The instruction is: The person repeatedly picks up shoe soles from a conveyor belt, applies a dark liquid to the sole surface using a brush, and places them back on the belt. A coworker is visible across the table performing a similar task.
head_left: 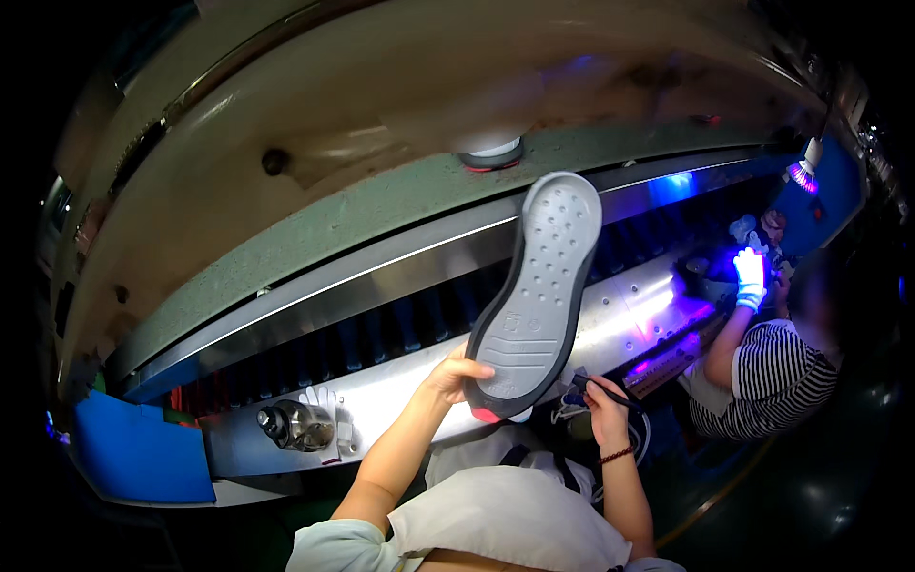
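My left hand (457,375) grips a shoe sole (534,286) at its lower end, the thumb pressed on the grey inner face. The sole stands tilted up over the bench, with round dimples in its upper part, several ridges lower down, a black rim and a red patch at the bottom. Beside its lower right edge, my right hand (607,405) is closed round a slim black-handled tool (620,398). The tool's head points toward the sole; whether it touches the rim, I cannot tell. Its exact kind is too small to make out.
A metal bench (381,381) runs across, with a dark slatted conveyor (400,329) behind it. A clear bottle (303,424) lies by a white glove (329,419) at left. Another sole (493,157) rests on the green belt (362,210). At right, a co-worker wears a lit glove (750,276).
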{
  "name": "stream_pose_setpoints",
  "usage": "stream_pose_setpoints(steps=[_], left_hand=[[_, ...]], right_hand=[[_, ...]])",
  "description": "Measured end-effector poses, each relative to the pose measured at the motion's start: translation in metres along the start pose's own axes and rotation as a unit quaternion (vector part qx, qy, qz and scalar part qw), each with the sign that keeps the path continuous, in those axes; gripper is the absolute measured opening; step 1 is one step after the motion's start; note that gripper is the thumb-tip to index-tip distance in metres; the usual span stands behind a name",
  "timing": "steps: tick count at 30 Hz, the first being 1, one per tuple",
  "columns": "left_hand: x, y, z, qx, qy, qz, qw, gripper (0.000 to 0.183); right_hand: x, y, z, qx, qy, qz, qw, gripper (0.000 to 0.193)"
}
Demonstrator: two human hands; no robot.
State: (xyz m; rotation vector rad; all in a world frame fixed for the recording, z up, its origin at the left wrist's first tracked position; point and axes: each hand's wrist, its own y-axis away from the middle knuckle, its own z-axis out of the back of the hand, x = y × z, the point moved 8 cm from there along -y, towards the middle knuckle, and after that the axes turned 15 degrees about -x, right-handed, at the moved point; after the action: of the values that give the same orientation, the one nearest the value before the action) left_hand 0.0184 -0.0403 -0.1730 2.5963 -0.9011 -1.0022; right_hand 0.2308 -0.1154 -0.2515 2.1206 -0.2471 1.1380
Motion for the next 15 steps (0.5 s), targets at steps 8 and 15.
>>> stream_pose_setpoints(steps=[8,15], left_hand=[[-0.032,0.059,0.004,0.125,0.085,-0.131,0.98,0.101],[-0.058,0.058,0.012,0.073,0.021,-0.135,0.988,0.1]], right_hand=[[-0.008,0.012,-0.019,0.022,0.001,-0.009,1.0,0.017],[0.018,0.032,-0.069,0.124,-0.026,0.01,0.992,0.019]])
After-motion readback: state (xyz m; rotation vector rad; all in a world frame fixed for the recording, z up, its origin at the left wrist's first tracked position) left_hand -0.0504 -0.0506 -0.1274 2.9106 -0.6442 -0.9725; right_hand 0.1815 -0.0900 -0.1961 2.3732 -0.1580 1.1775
